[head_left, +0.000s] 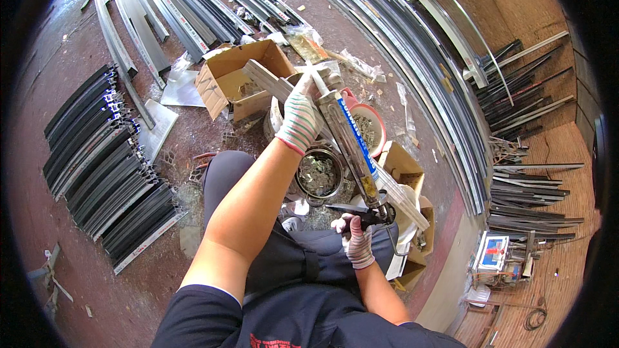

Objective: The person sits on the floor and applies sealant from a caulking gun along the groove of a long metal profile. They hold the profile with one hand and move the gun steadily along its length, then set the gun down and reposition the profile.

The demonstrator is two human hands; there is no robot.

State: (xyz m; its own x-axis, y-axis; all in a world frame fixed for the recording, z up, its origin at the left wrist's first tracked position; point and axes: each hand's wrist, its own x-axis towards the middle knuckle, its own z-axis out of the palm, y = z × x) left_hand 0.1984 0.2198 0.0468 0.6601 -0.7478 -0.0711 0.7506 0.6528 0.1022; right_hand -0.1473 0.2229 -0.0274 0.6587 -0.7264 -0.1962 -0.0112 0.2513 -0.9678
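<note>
My right hand [358, 243], in a striped white knit glove, is wrapped round the handle of a caulking gun [354, 145]. A sealant tube with a blue label lies in the gun, its nozzle pointing away from me. My left hand [300, 119], gloved the same way, is closed at the far end beside the nozzle, on a long grey metal profile [264, 79]. The profile runs slantwise under the gun, and its near part shows by pale strips [403, 200] at the right. My left fingertips are partly hidden.
Ahead stands an open cardboard box [216, 87]. Below the gun are a pot of metal bits [319, 174] and a red-rimmed bucket [380, 132]. Stacked dark profiles [103, 167] lie at the left, with long bars [412, 45] at the right. Another box [403, 167] is beside my right leg.
</note>
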